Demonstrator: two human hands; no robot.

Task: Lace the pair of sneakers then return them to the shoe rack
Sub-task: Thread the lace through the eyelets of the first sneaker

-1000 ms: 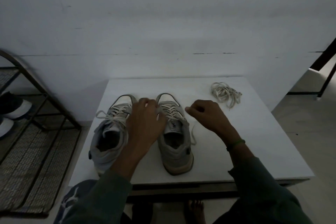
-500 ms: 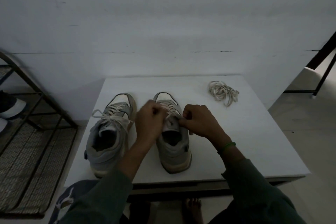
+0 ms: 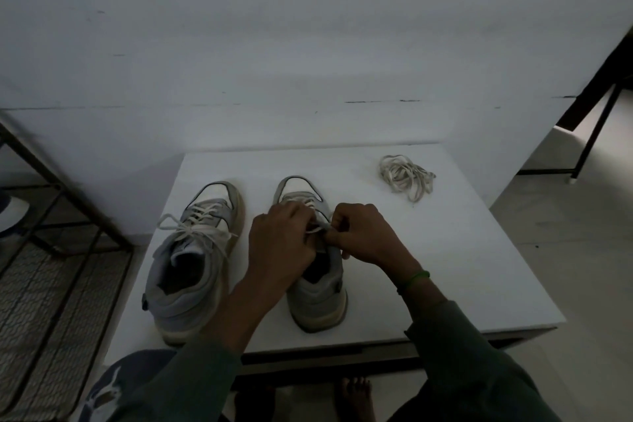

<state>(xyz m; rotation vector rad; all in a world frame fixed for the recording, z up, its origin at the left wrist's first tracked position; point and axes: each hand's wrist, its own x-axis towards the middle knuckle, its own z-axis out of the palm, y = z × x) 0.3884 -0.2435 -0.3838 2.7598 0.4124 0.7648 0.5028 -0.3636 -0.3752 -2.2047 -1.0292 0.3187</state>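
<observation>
I have both hands meeting over the right sneaker (image 3: 318,298), which stands on the desk (image 3: 445,267) with its toe toward the wall (image 3: 308,44) and its heel close to the near edge. The left hand (image 3: 281,243) has its fingers curled down over the eyelets. The right hand (image 3: 363,236) is closed tight, thumb against fingers. A pale lace (image 3: 317,227) runs between the two, pinched at each end as far as I can tell, and the knuckles nearly touch. A green band (image 3: 416,279) sits on the right wrist.

The left sneaker (image 3: 191,271) stands just beside the other and roughly parallel, with a narrow strip of desk between them that the left forearm crosses. Its loose lace ends splay toward the desk's left edge, and its heel sits near the front left corner.

To the right of my hands the white top runs broad to the right edge. A spare lace (image 3: 406,176) lies bundled near the far right corner, well apart from the hands. A band of desk shows between the toes and the far edge, which lies against the wall.

The rack (image 3: 41,301), dark bars with mesh shelves, stands just beside the desk's left edge, with a shoe (image 3: 12,216) on it at the picture's border. On the right, pale floor (image 3: 565,250) opens out toward a dark frame (image 3: 597,92). A bare foot (image 3: 354,394) shows under the near edge
</observation>
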